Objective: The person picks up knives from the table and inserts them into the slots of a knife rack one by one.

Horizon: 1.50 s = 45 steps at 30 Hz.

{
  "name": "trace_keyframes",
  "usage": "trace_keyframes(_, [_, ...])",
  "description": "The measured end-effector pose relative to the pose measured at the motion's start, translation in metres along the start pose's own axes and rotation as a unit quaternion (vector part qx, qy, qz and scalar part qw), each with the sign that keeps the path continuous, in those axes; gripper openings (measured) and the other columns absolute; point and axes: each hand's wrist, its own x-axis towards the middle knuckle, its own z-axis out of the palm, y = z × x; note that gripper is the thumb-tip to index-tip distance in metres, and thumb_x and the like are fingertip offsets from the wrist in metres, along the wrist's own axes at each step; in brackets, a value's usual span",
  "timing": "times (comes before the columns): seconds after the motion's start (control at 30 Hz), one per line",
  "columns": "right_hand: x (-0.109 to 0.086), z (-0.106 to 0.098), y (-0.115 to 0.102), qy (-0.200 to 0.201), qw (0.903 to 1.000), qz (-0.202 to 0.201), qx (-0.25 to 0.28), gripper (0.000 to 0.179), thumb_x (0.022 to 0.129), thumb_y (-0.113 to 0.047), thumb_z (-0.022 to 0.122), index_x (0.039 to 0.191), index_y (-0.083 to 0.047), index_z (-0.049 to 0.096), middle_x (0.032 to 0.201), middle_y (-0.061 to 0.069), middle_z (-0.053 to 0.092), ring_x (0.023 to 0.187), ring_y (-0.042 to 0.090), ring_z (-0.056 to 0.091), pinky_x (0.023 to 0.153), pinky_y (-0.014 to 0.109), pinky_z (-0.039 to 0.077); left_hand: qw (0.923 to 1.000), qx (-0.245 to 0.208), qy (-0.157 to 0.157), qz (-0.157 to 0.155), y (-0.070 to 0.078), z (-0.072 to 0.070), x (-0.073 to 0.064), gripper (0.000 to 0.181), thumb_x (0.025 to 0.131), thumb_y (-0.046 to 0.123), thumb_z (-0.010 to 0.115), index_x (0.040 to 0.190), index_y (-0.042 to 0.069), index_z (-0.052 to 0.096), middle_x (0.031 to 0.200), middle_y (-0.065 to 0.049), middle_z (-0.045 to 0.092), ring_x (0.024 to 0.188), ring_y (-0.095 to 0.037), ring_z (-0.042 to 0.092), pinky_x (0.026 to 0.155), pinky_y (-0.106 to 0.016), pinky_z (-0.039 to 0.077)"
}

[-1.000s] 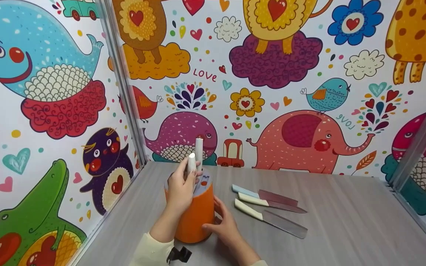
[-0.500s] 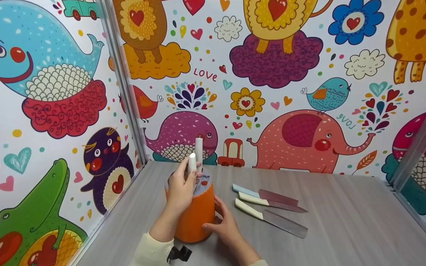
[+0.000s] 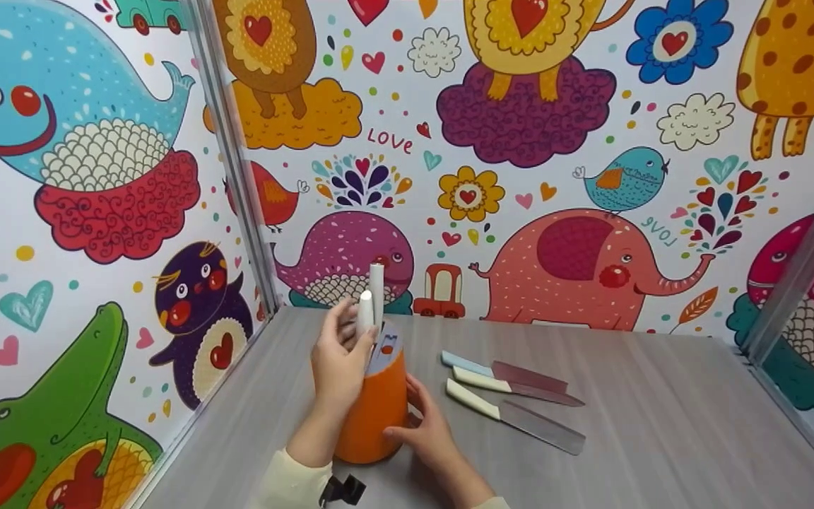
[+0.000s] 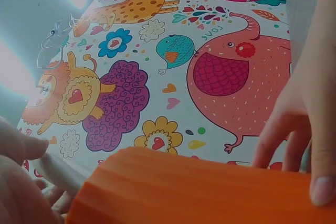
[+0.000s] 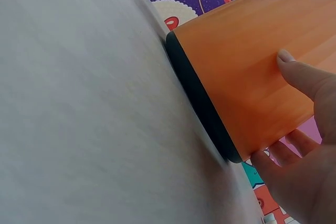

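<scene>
An orange knife block (image 3: 372, 417) stands upright on the table. Two white handles rise from its slotted grey top: a nearer handle (image 3: 364, 312) and a taller handle (image 3: 377, 283) behind it. Around the nearer one, my left hand (image 3: 340, 357) has loosened fingers, with the thumb beside or touching it; contact is hard to tell. Low on the block's right side, my right hand (image 3: 425, 424) holds it between thumb and fingers. The right wrist view shows the block's dark base (image 5: 202, 100) against the table and the right thumb (image 5: 302, 72) on the orange wall.
Right of the block lie a blue-handled knife (image 3: 502, 369), a cream-handled pointed knife (image 3: 513, 385) and a broad-bladed cream-handled knife (image 3: 513, 416), blades pointing right. Patterned panels (image 3: 520, 191) enclose the grey table (image 3: 661, 424) at the back and sides.
The left fingers have come away from around the nearer handle and opened toward the left; the fingertips no longer show on its right side. The right hand keeps its hold on the knife block.
</scene>
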Motion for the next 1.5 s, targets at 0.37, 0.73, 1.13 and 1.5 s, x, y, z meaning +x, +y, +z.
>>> trace_keyframes(0.37, [-0.002, 0.001, 0.000, 0.006, 0.9997, 0.022, 0.005, 0.101, 0.083, -0.023, 0.092, 0.166, -0.017, 0.036, 0.168, 0.018, 0.043, 0.153, 0.041, 0.043, 0.125, 0.062, 0.036, 0.9595, 0.155, 0.112, 0.206, -0.058, -0.016, -0.021, 0.074, 0.087, 0.024, 0.076, 0.148, -0.005, 0.047, 0.150, -0.027, 0.053, 0.136, -0.043, 0.050, 0.113, -0.074, 0.039])
trace_keyframes(0.73, [-0.001, -0.002, 0.002, 0.019, 0.9997, 0.012, -0.006, 0.102, 0.081, -0.021, 0.095, 0.165, -0.011, 0.037, 0.165, 0.020, 0.046, 0.152, 0.041, 0.045, 0.124, 0.059, 0.038, 0.9977, 0.006, -0.022, 0.064, -0.118, -0.040, -0.016, 0.119, 0.079, 0.050, 0.089, 0.168, 0.009, 0.020, 0.171, -0.019, 0.034, 0.152, -0.039, 0.041, 0.125, -0.039, 0.037])
trace_keyframes(1.13, [-0.005, -0.005, 0.004, 0.013, 0.9997, -0.007, -0.020, 0.098, 0.083, -0.022, 0.093, 0.163, -0.008, 0.039, 0.162, 0.019, 0.049, 0.148, 0.039, 0.050, 0.120, 0.057, 0.044, 0.9964, -0.039, -0.075, -0.009, -0.126, -0.042, -0.020, 0.113, 0.080, 0.030, 0.092, 0.167, 0.010, 0.023, 0.156, -0.014, 0.055, 0.128, -0.015, 0.059, 0.109, -0.013, 0.046])
trace_keyframes(1.5, [-0.003, -0.030, -0.002, 0.050, 0.9956, -0.029, -0.074, 0.083, 0.086, -0.005, 0.087, 0.158, -0.005, 0.045, 0.145, 0.029, 0.058, 0.131, 0.047, 0.060, 0.109, 0.059, 0.054, 0.9971, -0.036, -0.068, -0.001, -0.126, -0.044, -0.017, 0.110, 0.080, 0.026, 0.092, 0.167, 0.012, 0.025, 0.153, -0.014, 0.056, 0.125, -0.006, 0.058, 0.107, -0.012, 0.047])
